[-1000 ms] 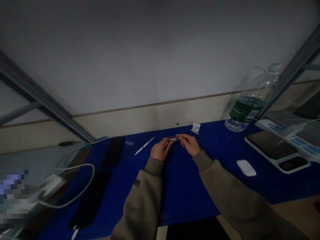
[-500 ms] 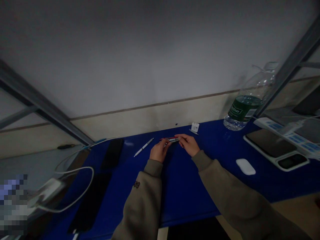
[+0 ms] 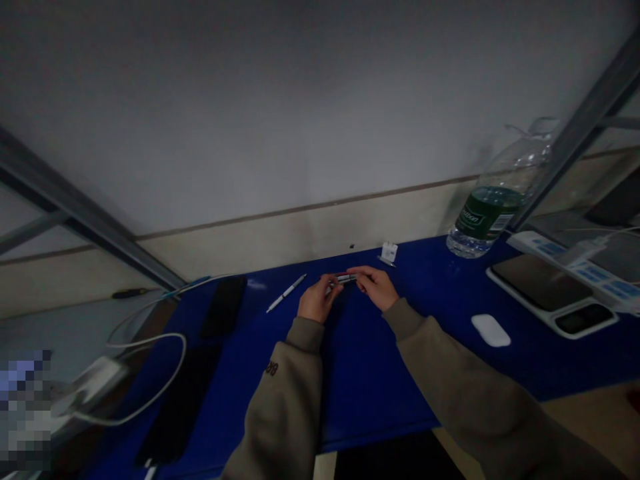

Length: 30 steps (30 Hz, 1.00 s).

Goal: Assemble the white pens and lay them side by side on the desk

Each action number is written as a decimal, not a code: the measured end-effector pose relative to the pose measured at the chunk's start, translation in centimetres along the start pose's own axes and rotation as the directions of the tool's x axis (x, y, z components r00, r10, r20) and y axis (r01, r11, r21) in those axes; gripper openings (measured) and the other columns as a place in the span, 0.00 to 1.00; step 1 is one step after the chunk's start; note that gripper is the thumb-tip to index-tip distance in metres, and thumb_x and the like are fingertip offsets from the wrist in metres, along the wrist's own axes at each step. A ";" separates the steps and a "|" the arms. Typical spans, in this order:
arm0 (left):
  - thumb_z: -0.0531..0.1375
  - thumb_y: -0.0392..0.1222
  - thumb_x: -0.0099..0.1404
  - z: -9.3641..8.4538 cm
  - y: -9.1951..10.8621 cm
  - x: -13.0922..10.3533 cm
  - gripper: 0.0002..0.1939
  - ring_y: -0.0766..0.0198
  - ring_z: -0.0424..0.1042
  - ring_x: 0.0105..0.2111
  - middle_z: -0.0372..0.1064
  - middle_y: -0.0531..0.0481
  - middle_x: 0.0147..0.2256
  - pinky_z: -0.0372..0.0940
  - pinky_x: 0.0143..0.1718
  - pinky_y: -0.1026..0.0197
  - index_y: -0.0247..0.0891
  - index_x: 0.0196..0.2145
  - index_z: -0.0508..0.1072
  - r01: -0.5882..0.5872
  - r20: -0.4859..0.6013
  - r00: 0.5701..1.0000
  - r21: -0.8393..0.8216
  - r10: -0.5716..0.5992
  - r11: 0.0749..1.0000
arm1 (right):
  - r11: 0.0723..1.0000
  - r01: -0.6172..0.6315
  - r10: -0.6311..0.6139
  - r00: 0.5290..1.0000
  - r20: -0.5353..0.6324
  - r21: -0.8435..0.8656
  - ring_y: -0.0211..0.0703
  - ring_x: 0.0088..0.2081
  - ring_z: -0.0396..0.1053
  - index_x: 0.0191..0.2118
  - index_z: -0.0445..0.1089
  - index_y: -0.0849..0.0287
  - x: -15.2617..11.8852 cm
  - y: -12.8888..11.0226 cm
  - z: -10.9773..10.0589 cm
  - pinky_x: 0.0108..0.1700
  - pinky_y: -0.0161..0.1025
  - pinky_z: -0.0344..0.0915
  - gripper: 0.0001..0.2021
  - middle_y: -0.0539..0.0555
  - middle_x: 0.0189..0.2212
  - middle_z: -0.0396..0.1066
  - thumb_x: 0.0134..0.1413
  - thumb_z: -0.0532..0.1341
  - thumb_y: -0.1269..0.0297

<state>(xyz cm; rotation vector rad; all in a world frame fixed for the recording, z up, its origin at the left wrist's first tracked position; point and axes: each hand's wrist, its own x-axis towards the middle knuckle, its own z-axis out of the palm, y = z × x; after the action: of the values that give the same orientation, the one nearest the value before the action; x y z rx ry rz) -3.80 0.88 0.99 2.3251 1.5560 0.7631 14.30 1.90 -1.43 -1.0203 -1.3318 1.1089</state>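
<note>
Between my two hands, thin pens [image 3: 346, 278], one with a reddish part, lie nearly level above the blue table [image 3: 365, 380]. My left hand [image 3: 318, 298] pinches their left end, fingers closed. Around the right end the fingers of my right hand [image 3: 376, 287] are closed as well. How many pens there are is hard to tell. A white pen [image 3: 287, 293] rests slantwise on the table, left of my left hand. Behind my right hand are a small white block [image 3: 389, 251] and a short clear piece [image 3: 386, 262].
Dark phone [image 3: 224, 307] and a larger black device [image 3: 183, 403] at the left, with a white cable [image 3: 184, 360]. At the right stand a large bottle [image 3: 487, 213], a white oval case [image 3: 491, 331], a scale-like device [image 3: 550, 293] and a power strip [image 3: 580, 267]. A wall rises behind.
The reddish part between my hands shows less, and my left fingers have shifted slightly on the pens. My right hand has barely moved. The view has shifted a little.
</note>
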 end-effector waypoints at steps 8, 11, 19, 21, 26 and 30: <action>0.48 0.53 0.67 0.0 0.2 -0.1 0.13 0.64 0.72 0.31 0.72 0.52 0.33 0.60 0.30 0.66 0.43 0.40 0.66 -0.049 0.025 0.999 0.051 0.048 0.997 | 1.000 -0.004 0.004 1.000 -0.003 0.026 0.34 0.19 0.53 0.45 0.70 0.63 0.0 -0.1 0.0 0.23 0.34 0.50 0.19 0.45 0.15 0.56 0.53 0.54 0.57; 0.50 0.53 0.66 0.1 0.1 -0.1 0.13 0.64 0.72 0.31 0.72 0.52 0.33 0.61 0.30 0.67 0.44 0.42 0.64 -0.019 0.016 1.000 0.003 0.018 1.000 | 0.999 0.009 -0.008 1.000 -0.012 0.041 0.34 0.20 0.53 0.45 0.70 0.63 0.1 0.0 0.0 0.24 0.34 0.51 0.18 0.45 0.16 0.56 0.52 0.55 0.59; 0.45 0.52 0.69 -0.3 0.5 -0.2 0.17 0.64 0.73 0.33 0.72 0.50 0.33 0.60 0.30 0.67 0.44 0.44 0.66 -0.052 0.029 0.998 0.096 0.049 0.994 | 0.991 -0.052 0.053 0.999 -0.005 0.124 0.33 0.21 0.55 0.46 0.70 0.63 -0.1 -0.8 0.2 0.24 0.33 0.51 0.19 0.46 0.19 0.59 0.49 0.56 0.60; 0.44 0.52 0.69 -0.5 0.7 -0.2 0.17 0.63 0.73 0.33 0.72 0.50 0.34 0.60 0.30 0.67 0.44 0.45 0.66 -0.054 0.045 0.998 0.139 0.048 0.989 | 0.983 -0.072 0.071 0.997 0.010 0.170 0.33 0.20 0.54 0.47 0.69 0.64 -0.2 -1.1 0.3 0.23 0.33 0.50 0.20 0.46 0.18 0.59 0.49 0.57 0.59; 0.43 0.51 0.70 -0.3 0.9 -0.1 0.17 0.61 0.74 0.34 0.73 0.48 0.34 0.61 0.30 0.66 0.42 0.47 0.64 -0.014 0.131 0.991 0.203 -0.013 0.979 | 0.977 -0.089 0.093 0.996 -0.013 0.193 0.32 0.20 0.52 0.48 0.68 0.64 -0.2 -1.2 0.4 0.22 0.32 0.49 0.21 0.44 0.17 0.56 0.48 0.56 0.61; 0.42 0.50 0.70 0.3 1.2 -0.1 0.17 0.60 0.74 0.37 0.73 0.46 0.37 0.62 0.33 0.65 0.42 0.48 0.63 -0.050 0.195 0.981 0.216 0.007 0.975 | 0.996 -0.031 0.028 0.999 0.033 0.085 0.33 0.21 0.55 0.48 0.69 0.62 -0.3 -0.7 0.6 0.24 0.33 0.53 0.20 0.45 0.18 0.57 0.50 0.56 0.61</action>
<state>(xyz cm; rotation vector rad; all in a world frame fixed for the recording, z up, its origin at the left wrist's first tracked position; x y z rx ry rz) -2.75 0.34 1.30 2.4941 1.5932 0.3709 13.70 1.45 -0.77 -0.9650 -1.2870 1.1990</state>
